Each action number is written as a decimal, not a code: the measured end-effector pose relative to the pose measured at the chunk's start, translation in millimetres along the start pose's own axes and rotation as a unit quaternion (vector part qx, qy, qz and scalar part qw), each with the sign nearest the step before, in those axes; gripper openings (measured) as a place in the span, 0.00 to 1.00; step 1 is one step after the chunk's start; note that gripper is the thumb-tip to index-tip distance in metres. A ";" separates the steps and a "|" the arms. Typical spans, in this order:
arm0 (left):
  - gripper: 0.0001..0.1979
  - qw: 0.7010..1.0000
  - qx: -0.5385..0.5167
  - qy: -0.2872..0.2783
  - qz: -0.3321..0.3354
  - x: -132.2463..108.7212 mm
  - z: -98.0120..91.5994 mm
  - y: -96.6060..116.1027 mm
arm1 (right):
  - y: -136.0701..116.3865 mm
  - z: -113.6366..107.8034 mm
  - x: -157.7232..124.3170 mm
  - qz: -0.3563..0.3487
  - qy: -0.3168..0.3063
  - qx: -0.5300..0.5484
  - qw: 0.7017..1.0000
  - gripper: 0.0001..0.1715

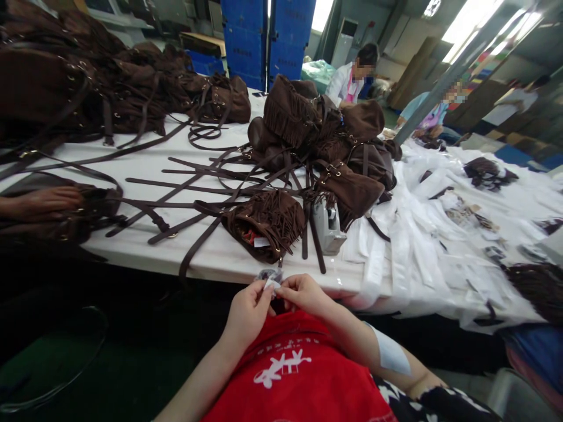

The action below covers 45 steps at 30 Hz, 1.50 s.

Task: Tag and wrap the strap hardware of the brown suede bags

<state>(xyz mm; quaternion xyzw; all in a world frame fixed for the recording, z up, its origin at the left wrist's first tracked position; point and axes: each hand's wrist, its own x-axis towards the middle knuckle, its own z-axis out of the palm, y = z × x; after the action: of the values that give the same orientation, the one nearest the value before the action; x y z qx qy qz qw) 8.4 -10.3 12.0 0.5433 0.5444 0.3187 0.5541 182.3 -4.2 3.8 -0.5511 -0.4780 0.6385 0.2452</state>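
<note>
Close in front of my red apron, my left hand and my right hand meet just off the table's edge. Both sets of fingers pinch a small whitish piece of plastic or paper, whose exact kind I cannot make out. Clear, crumpled film shows just behind the fingertips. Right beyond them a brown fringed drawstring bag lies on its side, its mouth toward me, with a white tag and something red inside. A grey tape dispenser stands to the right of this bag.
More brown fringed bags are heaped behind, with straps trailing left across the white table. A large bag pile fills the far left. White plastic sleeves cover the right. Another person's hand rests on a bag at left.
</note>
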 end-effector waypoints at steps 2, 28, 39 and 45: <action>0.14 0.999 0.042 0.004 0.025 -1.0 -1.6 -1.4 | 0.2 -1.3 -1.1 -0.006 -0.015 0.012 1.000 0.24; 0.13 0.975 0.158 0.056 0.146 3.9 -34.9 -33.7 | 22.5 -7.7 22.5 0.008 0.052 -0.113 0.992 0.19; 0.20 0.920 0.185 0.327 0.109 26.2 -102.7 -67.0 | 14.9 -36.4 18.8 -0.071 0.152 0.011 0.986 0.26; 0.21 0.836 0.317 0.419 0.161 56.5 -133.6 -62.9 | 14.7 -24.3 34.0 -0.073 0.124 0.020 0.989 0.30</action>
<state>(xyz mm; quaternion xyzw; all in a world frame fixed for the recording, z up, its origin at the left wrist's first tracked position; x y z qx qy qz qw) -121.9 64.2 -37.7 0.5835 0.7007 0.4104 0.0118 198.9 26.4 -23.5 -0.5849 -0.4701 0.5551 0.3589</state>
